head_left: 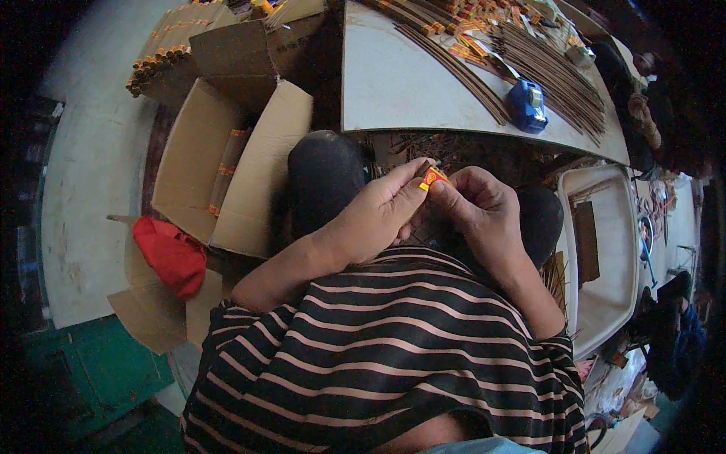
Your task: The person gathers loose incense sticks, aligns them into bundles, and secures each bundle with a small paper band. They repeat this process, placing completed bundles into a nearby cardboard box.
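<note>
Above my lap, both hands meet at a small red-and-yellow paper label (434,178). A short dark brown end of something sticks out beside it. My left hand (378,208) is closed, its thumb and fingers pressed against the label's left side. From the other side my right hand (478,200) pinches the label between thumb and forefinger. Whatever runs on below the label is hidden by my fingers. Just beyond my knees is a white table (386,87) holding thin brown sticks (541,79), several labelled bundles (465,15) and a blue tape dispenser (528,106).
An open cardboard box (261,163) with labelled bundles (229,172) inside stands left of my knee. Near it lies a red cloth or bag (172,257). More bundles (178,45) are stacked at the far left. At right is a white tub (616,280); another person's hand (645,121) shows beyond the table.
</note>
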### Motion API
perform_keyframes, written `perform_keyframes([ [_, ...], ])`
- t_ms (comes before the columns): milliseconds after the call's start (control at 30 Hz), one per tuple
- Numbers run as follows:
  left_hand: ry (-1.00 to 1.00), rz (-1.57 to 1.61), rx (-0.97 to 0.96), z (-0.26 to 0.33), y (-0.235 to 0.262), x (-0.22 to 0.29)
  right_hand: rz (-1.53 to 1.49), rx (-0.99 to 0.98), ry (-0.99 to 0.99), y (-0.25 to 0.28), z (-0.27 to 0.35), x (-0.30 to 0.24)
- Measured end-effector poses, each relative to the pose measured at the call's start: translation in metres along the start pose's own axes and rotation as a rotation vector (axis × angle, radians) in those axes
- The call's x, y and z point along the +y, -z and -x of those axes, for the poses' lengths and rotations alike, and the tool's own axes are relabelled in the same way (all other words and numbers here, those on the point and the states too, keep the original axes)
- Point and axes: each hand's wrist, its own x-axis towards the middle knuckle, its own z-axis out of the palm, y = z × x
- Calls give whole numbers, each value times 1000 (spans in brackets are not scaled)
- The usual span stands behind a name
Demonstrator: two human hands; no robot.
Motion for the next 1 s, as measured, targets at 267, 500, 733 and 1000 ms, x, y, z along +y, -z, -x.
perform_keyframes([
  [267,16,50,-69,3,3,3,-24,-59,-77,7,2,-12],
  [500,-45,-57,-39,-2,-3,-1,-103,-81,-65,10,2,-9],
  [733,51,-1,-27,-2,-5,3,-105,-122,-85,15,1,-9],
  [1000,80,22,-9,-1,-8,5,-104,-167,-173,21,-1,-15],
])
